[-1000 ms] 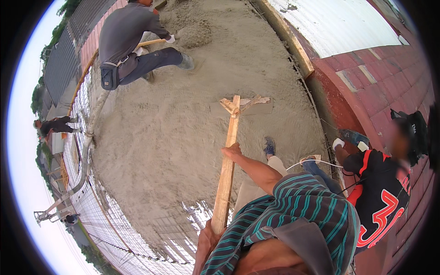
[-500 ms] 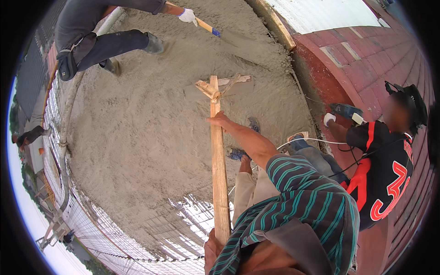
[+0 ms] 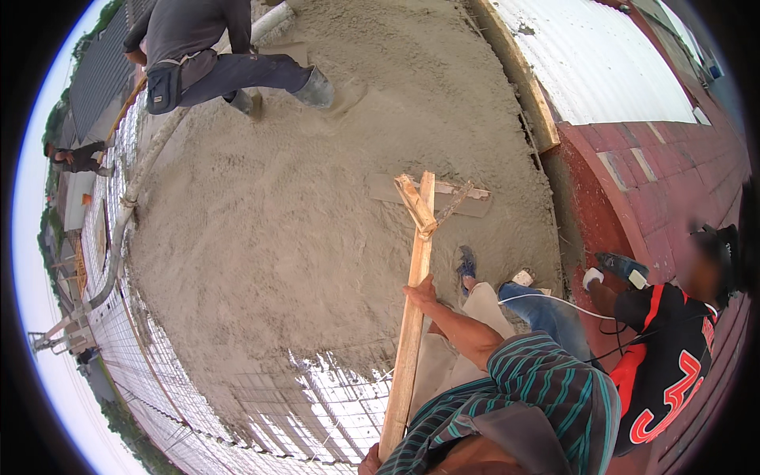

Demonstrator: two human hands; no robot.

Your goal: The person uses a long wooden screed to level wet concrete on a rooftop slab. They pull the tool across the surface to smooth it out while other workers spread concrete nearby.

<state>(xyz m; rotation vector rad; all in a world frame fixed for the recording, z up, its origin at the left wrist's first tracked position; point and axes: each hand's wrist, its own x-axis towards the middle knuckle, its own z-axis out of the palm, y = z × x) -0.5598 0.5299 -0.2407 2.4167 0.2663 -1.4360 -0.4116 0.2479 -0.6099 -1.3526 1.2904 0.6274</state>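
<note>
head view: a wide bed of wet concrete point(image 3: 269, 214) lies below, with two bare hands on one long tool.
right grip point(image 3: 422, 293): clamped around the wooden handle point(image 3: 409, 340) partway up, fingers curled over the wood.
left grip point(image 3: 370, 459): closed on the handle's near end, at the lower edge of the view, where part of the hand is cut off.
flat board point(image 3: 477, 204): at the handle's far end, lying on the concrete beyond the person's shoe point(image 3: 467, 261); short wood braces point(image 3: 416, 206) stand at the joint.
weak joint: the braces look rough, so a hard pull against heavy concrete could work them loose and let the board twist.
board edge: uneven pressure from the hands could make one side dig in and leave a groove.
footing: the shoe is near the board, so a long pull towards the body could knock it.
white cable point(image 3: 532, 295): runs across the legs of the co-worker in the black and red jersey point(image 3: 657, 356), near the person's knee; a careless step could snag it.
steel mesh point(image 3: 158, 372): bare bars at lower left could trip a foot set between them.
far boots point(image 3: 317, 89): another worker's; pushing the tool too far forward might hit them.
</note>
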